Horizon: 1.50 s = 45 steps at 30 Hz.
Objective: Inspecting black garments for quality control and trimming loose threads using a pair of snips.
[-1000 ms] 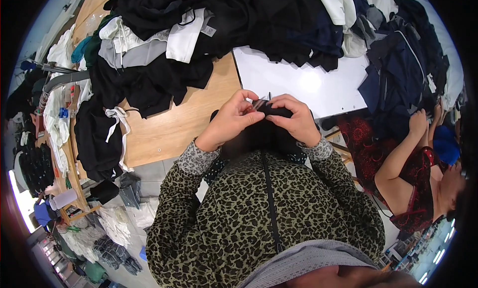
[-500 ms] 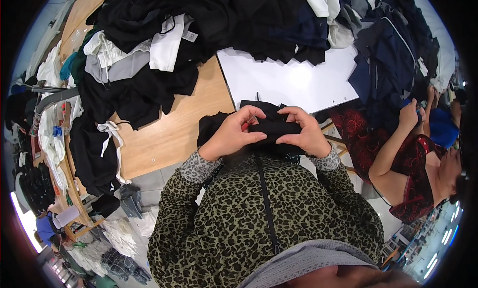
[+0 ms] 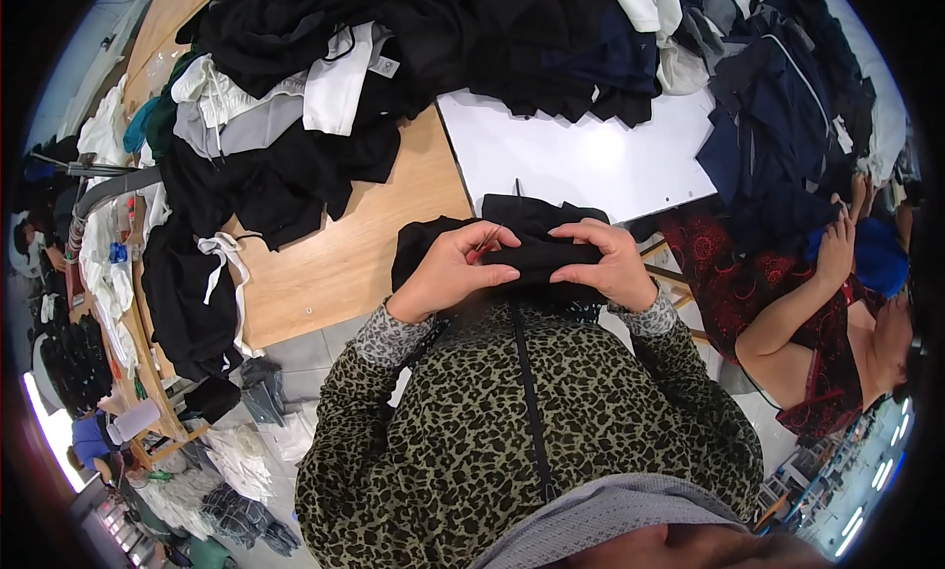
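A black garment (image 3: 536, 257) is stretched between my hands at the table's near edge, its fold held level in front of my body. My left hand (image 3: 445, 267) pinches the left end between thumb and fingers. A small red thing (image 3: 474, 257) shows under those fingers, too covered to name. At the other end, my right hand (image 3: 612, 266) grips the cloth with its thumb below and fingers above. The rest of the garment lies bunched behind and beside my hands, partly on the table.
Piled black garments (image 3: 443, 37) cover the table's far side, with white shorts (image 3: 335, 92) among them. The tabletop has a wooden part (image 3: 335, 274) and a white part (image 3: 581, 160). A co-worker in a red-patterned dress (image 3: 724, 284) sits at the right by navy garments (image 3: 778, 106).
The view has shifted slightly. My hands keep their hold on the black garment, and its far part has spread a little to the right. The co-worker's hand has moved.
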Available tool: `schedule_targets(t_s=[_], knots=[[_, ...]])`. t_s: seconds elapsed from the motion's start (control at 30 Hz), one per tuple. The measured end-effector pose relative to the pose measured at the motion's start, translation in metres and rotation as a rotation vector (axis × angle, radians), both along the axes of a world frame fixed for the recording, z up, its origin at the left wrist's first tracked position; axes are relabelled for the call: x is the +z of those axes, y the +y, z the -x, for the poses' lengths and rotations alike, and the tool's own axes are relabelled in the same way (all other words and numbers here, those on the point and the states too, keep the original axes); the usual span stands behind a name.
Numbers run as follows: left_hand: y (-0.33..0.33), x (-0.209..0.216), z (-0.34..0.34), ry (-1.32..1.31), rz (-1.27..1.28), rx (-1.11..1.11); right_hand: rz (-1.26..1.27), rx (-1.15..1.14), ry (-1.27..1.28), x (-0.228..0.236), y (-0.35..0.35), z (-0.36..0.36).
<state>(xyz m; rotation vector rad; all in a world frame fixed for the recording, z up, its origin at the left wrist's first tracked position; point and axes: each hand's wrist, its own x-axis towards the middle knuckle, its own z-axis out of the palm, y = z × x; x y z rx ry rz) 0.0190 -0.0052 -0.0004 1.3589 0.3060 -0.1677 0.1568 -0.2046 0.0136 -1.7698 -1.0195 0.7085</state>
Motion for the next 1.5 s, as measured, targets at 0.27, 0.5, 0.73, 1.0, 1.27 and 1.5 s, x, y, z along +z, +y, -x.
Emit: schedule_targets(t_s=[0.27, 0.5, 0.73, 1.0, 1.27, 1.5], knots=[[-0.001, -0.009, 0.004, 0.004, 0.047, -0.002, -0.006, -0.035, -0.035, -0.001, 0.003, 0.005], [-0.007, -0.017, 0.002, -0.02, -0.146, -0.026, 0.002, -0.02, -0.091, -0.008, 0.003, 0.008], [-0.012, -0.013, -0.002, 0.32, 0.338, 0.182, -0.017, -0.016, 0.065, -0.012, 0.005, 0.007], [-0.007, -0.015, -0.002, 0.316, 0.433, 0.114, 0.11, -0.165, 0.745, -0.02, 0.007, 0.005], [-0.004, -0.016, 0.001, 0.215, 0.381, 0.134, 0.057, -0.152, 0.798, -0.017, 0.007, 0.002], [0.004, -0.01, 0.003, 0.187, 0.257, 0.141, 0.028, -0.031, 0.611, -0.006, 0.007, 0.001]])
